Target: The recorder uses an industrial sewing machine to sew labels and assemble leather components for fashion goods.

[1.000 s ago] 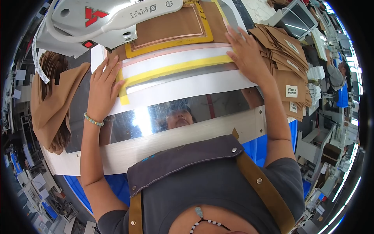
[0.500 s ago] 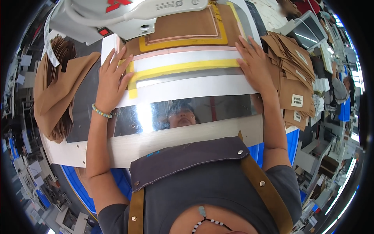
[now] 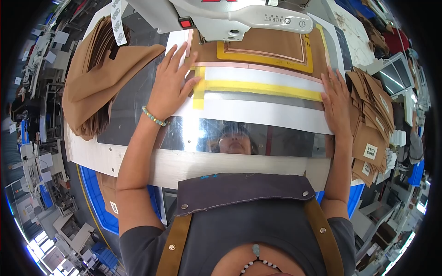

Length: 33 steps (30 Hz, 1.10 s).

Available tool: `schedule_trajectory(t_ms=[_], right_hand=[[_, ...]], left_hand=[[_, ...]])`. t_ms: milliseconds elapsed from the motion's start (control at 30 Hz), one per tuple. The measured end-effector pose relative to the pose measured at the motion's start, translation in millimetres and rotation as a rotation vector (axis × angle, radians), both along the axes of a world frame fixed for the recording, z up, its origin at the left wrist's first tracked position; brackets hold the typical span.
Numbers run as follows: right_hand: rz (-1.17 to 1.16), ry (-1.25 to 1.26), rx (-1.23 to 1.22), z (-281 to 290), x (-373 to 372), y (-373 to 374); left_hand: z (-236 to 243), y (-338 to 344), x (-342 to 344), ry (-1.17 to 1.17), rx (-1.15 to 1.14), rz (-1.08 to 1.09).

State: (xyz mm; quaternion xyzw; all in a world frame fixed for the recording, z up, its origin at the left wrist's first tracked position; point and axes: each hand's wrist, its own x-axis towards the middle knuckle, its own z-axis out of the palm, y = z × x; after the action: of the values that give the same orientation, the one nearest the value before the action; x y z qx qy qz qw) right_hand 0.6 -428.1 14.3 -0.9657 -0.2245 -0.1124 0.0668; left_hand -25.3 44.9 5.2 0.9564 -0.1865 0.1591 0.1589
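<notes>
My left hand (image 3: 172, 83) lies flat with fingers spread on the left edge of a white template sheet (image 3: 258, 109), beside a flat brown panel (image 3: 206, 50). On the sheet's right edge rests my right hand (image 3: 336, 99), its fingers stretched out. Neither hand holds anything. The panel sits between the hands, bordered in front by a pink strip (image 3: 248, 66). A yellow rectangular frame (image 3: 258, 63) lies on top of it. Yellow tape (image 3: 262, 87) crosses the sheet in front. Above the panel hangs a white machine head (image 3: 216, 25), which hides part of it.
Folded brown pieces (image 3: 92, 92) stand in a bundle at left. Labelled brown pieces (image 3: 368, 122) are stacked at right. A shiny metal plate (image 3: 198, 138) spans the table's front. Below the table, at lower left, is a blue bin (image 3: 90, 193) with a brown piece inside.
The whole view has shifted and turned, so the table, machine and hands appear farther right. Both hands stay on the template sheet's edges, with little visible change against it.
</notes>
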Motion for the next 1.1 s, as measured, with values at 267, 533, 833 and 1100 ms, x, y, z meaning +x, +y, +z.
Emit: schedule_trajectory(t_ms=[267,533,833,1100], right_hand=[[0.009,0.012,0.008,3,-2,1],[0.02,-0.057,0.092,5,-2,-6],[-0.002,-0.015,0.088,-8,-14,0],[-0.028,0.012,0.076,-11,-13,-1]], left_hand=[[6,-3,-2,0.059,0.15,0.017],[4,2,0,0.057,0.14,-0.013],[3,1,2,0.111,0.144,-0.034],[1,4,1,0.116,0.119,-0.033]])
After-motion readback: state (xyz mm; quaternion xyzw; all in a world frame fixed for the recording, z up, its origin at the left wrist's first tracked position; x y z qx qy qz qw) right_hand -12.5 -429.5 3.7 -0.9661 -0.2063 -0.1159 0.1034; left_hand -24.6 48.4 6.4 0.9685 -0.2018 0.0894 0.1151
